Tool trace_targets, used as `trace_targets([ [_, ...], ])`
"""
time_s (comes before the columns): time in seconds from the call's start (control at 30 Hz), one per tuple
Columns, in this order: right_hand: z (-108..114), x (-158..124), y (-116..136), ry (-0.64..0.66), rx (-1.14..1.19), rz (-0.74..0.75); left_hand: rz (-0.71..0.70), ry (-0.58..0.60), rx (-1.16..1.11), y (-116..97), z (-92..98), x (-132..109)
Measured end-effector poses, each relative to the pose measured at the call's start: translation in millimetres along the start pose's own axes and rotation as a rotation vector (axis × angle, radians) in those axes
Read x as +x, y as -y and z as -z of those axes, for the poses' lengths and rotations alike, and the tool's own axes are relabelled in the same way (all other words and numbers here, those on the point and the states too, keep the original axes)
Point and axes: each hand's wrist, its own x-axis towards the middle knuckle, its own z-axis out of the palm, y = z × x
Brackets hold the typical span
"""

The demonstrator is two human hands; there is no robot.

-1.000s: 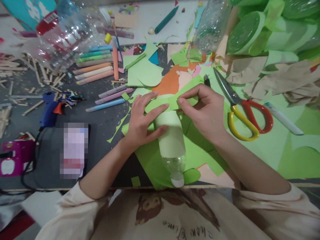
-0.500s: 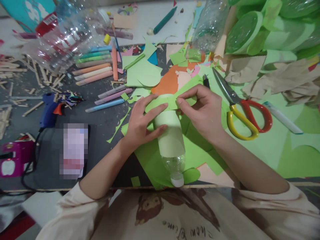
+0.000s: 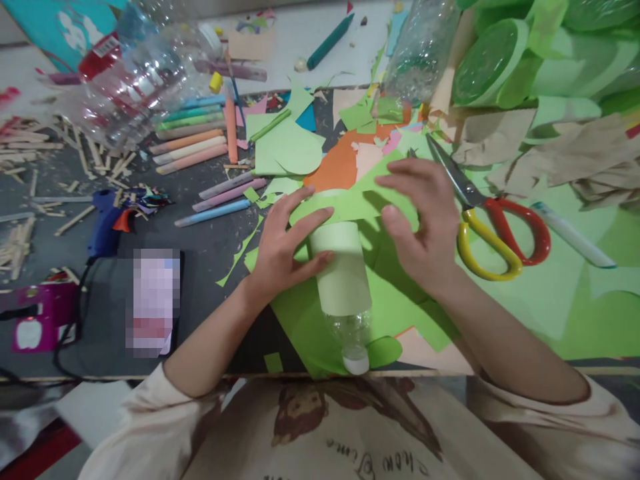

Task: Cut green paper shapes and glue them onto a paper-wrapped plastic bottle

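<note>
A clear plastic bottle [image 3: 350, 328] wrapped in pale green paper [image 3: 342, 267] lies with its white cap [image 3: 356, 361] toward me. Across its far end rests a brighter green paper strip [image 3: 350, 204]. My left hand [image 3: 287, 243] holds the wrapped bottle, fingertips on the strip and thumb on the pale wrap. Just right of the strip, my right hand [image 3: 425, 227] is raised with thumb and fingers apart and nothing between them. Green paper sheets [image 3: 395, 307] lie beneath the bottle.
Scissors [image 3: 483, 227] with red and yellow handles lie at the right, near a white marker [image 3: 573, 235]. Leftward are felt pens [image 3: 193, 141], a blue glue gun [image 3: 104, 223], a phone [image 3: 156, 300] and wooden sticks. Plastic bottles [image 3: 145, 87] stand behind, with green-wrapped ones [image 3: 575, 73] at back right.
My right hand has let go of the green strip and moved slightly right, its fingers spreading. My left hand stays on the bottle. The view has shifted slightly.
</note>
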Motion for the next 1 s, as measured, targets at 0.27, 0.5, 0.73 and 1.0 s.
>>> trace_targets([
  [0.27,-18.6,-22.1,-8.7,0.139,-0.090,0.143,-0.023,-0.027,0.036,1.4,0.2,1.9],
  [0.5,-20.2,-23.5,-12.1,0.136,-0.103,0.171,-0.035,-0.026,0.015,2.0,0.0,1.9],
  [0.73,-19.9,-23.5,-14.9,0.149,-0.211,0.247,-0.026,-0.015,-0.012,1.6,0.0,0.2],
  [1.0,-20.8,-24.2,-14.1,0.156,-0.258,0.238,-0.011,-0.003,-0.016,0.3,-0.3,0.3],
])
